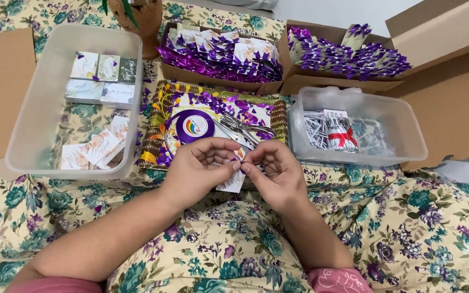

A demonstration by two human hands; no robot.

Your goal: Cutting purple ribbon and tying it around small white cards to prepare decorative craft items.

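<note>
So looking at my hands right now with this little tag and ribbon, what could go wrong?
1. Both hands, left and right, pinch the small tag at the fingertips; it could slip or crease.
2. The metal pliers lie just beyond your fingers; you might knock them.
3. The purple ribbon spool sits on a tray strewn with scraps, so loose ribbon may tangle.

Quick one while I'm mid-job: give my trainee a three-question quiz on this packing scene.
1. True or false: both hands pinch the small white card together.
2. Which sits on the patterned tray? A) purple ribbon spool B) potted plant C) cardboard box
3. Fill in: the clear tub right of the tray holds a bundle tied with a ___ band.

Key:
1. True: left hand and right hand meet on it.
2. A, beside the metal punch.
3. Red.
</note>
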